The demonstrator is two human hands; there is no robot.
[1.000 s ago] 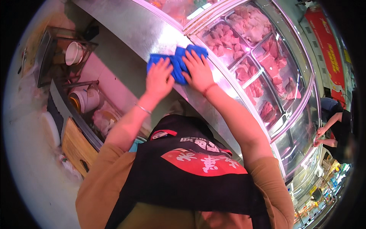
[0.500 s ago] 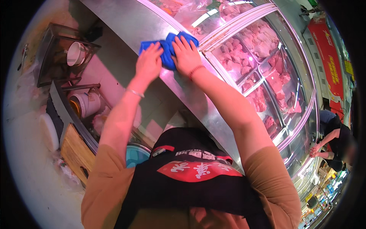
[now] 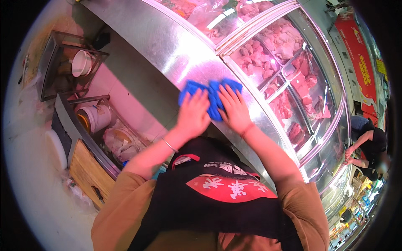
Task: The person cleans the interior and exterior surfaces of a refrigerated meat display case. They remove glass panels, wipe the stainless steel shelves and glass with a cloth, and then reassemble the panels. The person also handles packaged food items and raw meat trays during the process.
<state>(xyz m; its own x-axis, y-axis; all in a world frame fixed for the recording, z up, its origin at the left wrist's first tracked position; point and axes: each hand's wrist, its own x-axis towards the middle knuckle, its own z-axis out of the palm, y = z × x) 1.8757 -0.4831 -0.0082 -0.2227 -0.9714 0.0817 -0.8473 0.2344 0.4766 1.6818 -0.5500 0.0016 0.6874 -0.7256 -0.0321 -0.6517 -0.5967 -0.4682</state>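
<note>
The person presses both hands flat on one crumpled blue cleaning cloth (image 3: pixel 210 97), which lies on the shiny stainless steel top (image 3: pixel 167 46) of a meat display counter. The left hand (image 3: pixel 193 113) covers the left part of the cloth with the fingers spread and open, and the right hand (image 3: pixel 234 109) covers the right part in the same way; the two hands are side by side, almost touching, and neither one closes around the cloth. One thin metal bracelet (image 3: pixel 169 144) sits on the left wrist, and one red band (image 3: pixel 247 129) on the right wrist. Just beside the cloth, under the curved glass front (image 3: pixel 331 125), several trays of pink raw meat (image 3: pixel 255 58) lie in rows. To the left, lower down, stand two white round buckets (image 3: pixel 93 118), one on a metal shelf and one below it, and one wooden cutting board (image 3: pixel 86 173). At the far right, another person in dark clothes (image 3: pixel 370 144) bends near the counter.
</note>
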